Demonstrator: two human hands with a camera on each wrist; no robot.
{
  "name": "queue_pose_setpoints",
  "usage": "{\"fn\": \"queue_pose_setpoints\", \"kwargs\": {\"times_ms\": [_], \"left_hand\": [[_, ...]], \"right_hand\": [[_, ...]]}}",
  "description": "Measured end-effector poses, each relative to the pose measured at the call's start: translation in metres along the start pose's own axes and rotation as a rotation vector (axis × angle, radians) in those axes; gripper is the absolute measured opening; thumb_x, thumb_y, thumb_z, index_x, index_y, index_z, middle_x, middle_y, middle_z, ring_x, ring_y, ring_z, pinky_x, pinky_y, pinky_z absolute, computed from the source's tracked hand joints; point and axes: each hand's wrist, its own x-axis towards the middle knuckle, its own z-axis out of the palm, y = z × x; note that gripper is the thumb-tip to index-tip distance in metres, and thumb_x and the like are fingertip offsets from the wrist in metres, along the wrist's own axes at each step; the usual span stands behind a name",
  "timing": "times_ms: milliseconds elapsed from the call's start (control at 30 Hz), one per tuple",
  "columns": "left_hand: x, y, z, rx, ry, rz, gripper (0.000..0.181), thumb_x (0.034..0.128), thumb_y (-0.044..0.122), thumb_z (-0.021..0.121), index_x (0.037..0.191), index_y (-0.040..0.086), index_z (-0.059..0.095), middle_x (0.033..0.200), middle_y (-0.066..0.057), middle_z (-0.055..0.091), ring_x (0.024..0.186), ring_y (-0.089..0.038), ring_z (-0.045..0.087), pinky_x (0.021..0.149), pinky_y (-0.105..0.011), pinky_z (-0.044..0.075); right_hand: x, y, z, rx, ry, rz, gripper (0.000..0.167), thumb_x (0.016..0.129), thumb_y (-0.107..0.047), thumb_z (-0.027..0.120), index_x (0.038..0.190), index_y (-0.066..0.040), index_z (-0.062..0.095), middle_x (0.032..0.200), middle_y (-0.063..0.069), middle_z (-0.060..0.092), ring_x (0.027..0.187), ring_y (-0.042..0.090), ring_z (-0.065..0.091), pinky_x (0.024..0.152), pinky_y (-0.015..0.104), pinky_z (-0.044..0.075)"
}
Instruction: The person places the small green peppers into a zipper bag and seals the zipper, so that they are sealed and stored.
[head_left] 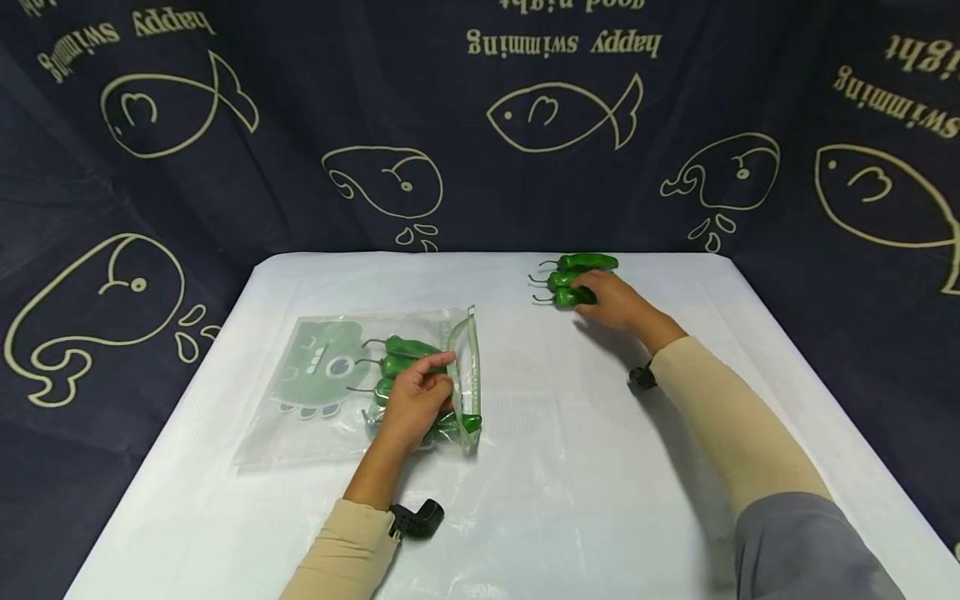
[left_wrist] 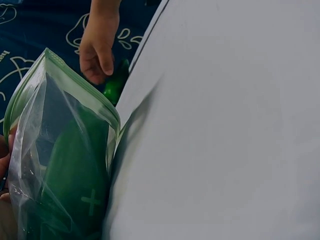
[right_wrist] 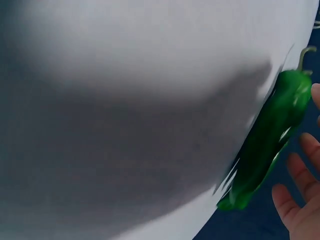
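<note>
We saw the left hand (head_left: 415,405) pinch the bag (head_left: 258,440) by its mouth, left — peppers (head_left: 408,347) inside — while the right hand (head_left: 618,302) (fingers spread, gripping nothing) reached the far-right group's nearest pepper (head_left: 564,297).

bag (head_left: 311,367): 1 | loose peppers (head_left: 562,281): 3 | bagged peppers (head_left: 396,365): 4+ | table (head_left: 570,508): 1

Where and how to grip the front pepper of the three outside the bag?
I'd pinch the front pepper mid-body, across its width, coming from above and the near side. It lies lengthwise left to right, and the middle pepper sits close behind it. Its stem looks too thin to grip.
</note>
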Motion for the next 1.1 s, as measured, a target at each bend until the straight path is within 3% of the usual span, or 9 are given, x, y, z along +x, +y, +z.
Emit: {"fn": "queue_pose_setpoints", "kwargs": {"times_ms": [300, 733, 1100], "left_hand": [[-0.001, 0.000, 0.000, -0.011, 0.006, 0.003, 0.042, 0.0866, -0.010, 0.055, 0.128, -0.005, 0.061, 0.082, -0.009, 0.061, 0.070, -0.008, 0.056, 0.061, -0.023, 0.054], [0.000, 0.001, 0.000, -0.007, 0.001, -0.003, 0.042, 0.0870, -0.010, 0.055, 0.128, -0.006, 0.060, 0.081, -0.008, 0.059, 0.070, -0.008, 0.055, 0.061, -0.023, 0.054], [-0.001, 0.001, 0.000, -0.003, 0.004, -0.008, 0.041, 0.0878, -0.009, 0.056, 0.129, -0.005, 0.061, 0.081, -0.006, 0.059, 0.070, -0.008, 0.054, 0.062, -0.023, 0.054]], "right_hand": [[-0.002, 0.020, -0.005, -0.004, 0.018, 0.012, 0.045, 0.091, -0.013, 0.069, 0.130, 0.005, 0.056, 0.135, 0.028, 0.051, 0.127, 0.044, 0.045, 0.110, 0.055, 0.032], [0.001, 0.023, 0.000, 0.002, -0.035, 0.034, 0.046, 0.091, -0.011, 0.068, 0.131, 0.008, 0.055, 0.135, 0.028, 0.052, 0.129, 0.045, 0.044, 0.110, 0.055, 0.032], [0.002, 0.016, -0.002, -0.014, -0.061, 0.061, 0.047, 0.091, -0.010, 0.069, 0.133, 0.005, 0.056, 0.138, 0.025, 0.052, 0.131, 0.043, 0.043, 0.111, 0.054, 0.032]]}}
